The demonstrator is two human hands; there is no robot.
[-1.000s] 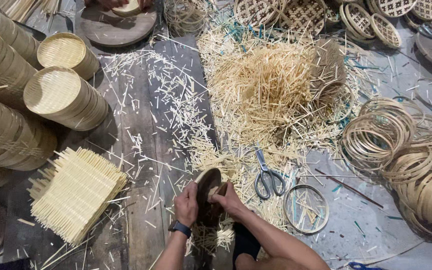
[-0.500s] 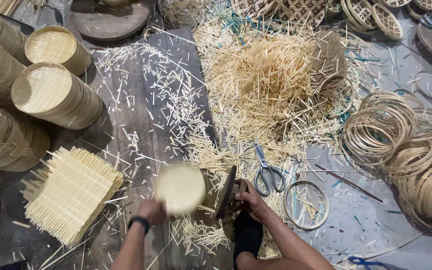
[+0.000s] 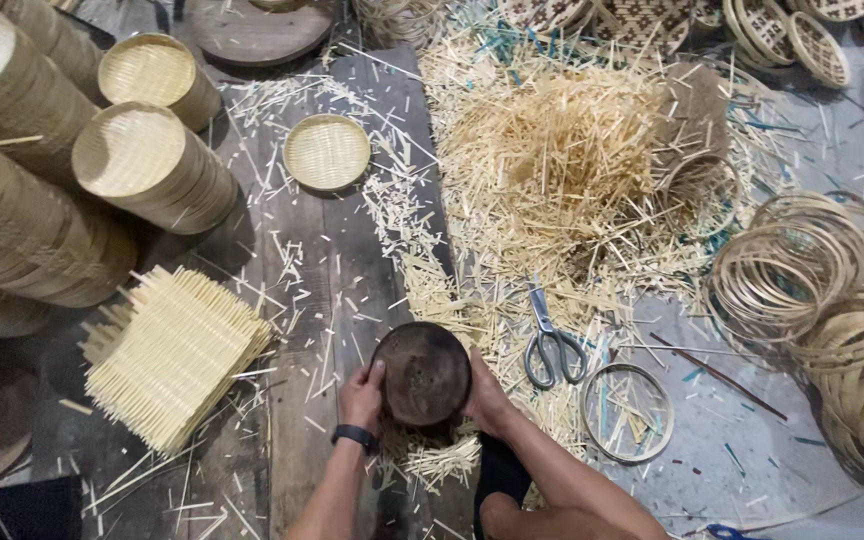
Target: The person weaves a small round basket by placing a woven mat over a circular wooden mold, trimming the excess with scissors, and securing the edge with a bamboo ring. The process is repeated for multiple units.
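Dark round mould (image 3: 421, 374) at lower centre of frame, on plank floor amid bamboo offcuts, flat face up. Left hand (image 3: 363, 393) on its left rim, right hand (image 3: 486, 398) on right rim; fingers of both curled against edge, clasping it between them. Disc round, no long axis; both hands equally near. Scissors (image 3: 550, 343) just right. Small woven tray (image 3: 326, 152) well apart, upper centre-left.

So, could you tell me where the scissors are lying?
In the head view, the scissors lie on bamboo trimmings right of the dark round mould, left of a loose bamboo ring.
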